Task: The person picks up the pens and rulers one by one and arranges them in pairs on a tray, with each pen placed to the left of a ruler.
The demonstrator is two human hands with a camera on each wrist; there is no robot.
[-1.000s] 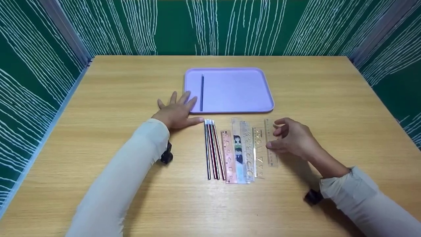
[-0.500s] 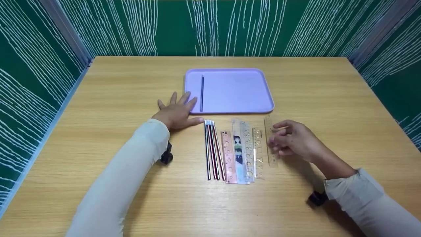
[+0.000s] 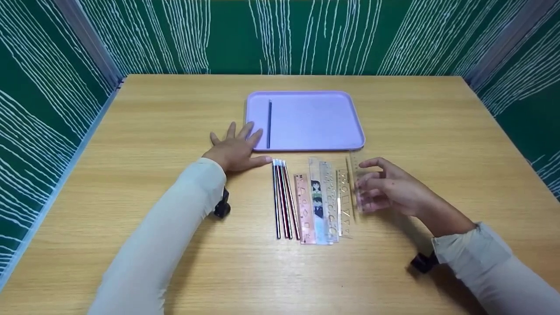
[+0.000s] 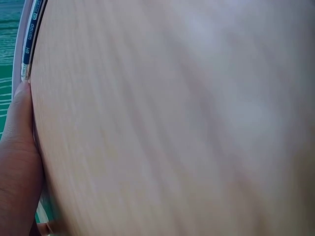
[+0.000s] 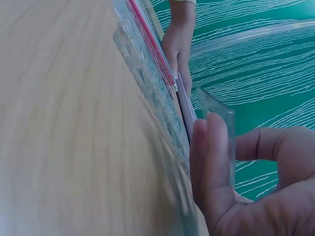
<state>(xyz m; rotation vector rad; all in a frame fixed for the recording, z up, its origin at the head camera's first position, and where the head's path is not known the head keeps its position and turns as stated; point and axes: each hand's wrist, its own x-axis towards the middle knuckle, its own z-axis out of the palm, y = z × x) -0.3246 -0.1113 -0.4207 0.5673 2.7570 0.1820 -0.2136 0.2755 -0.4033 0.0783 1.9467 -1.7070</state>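
My right hand (image 3: 396,190) pinches a clear ruler (image 3: 356,159) between thumb and fingers; in the right wrist view the ruler (image 5: 221,108) stands tilted up, off the table. Flat with spread fingers, my left hand (image 3: 236,151) rests at the near left corner of the purple tray (image 3: 315,148). Its thumb tip touches or nearly touches the ends of several striped pencils (image 3: 284,201); the left wrist view shows it at a pencil's end (image 4: 24,71). Right of these lie a pink ruler (image 3: 305,210), a ruler with printed figures (image 3: 317,205) and more clear rulers (image 3: 343,203).
One dark pencil (image 3: 269,124) lies in the left part of the tray. Beneath everything is a wood-grain table (image 3: 175,109), bounded at the back and sides by green walls (image 3: 236,35) with white streaks.
My right hand has lifted the outermost clear ruler off the table and shifted it slightly toward the tray, tilting it. My left hand has stayed in place.
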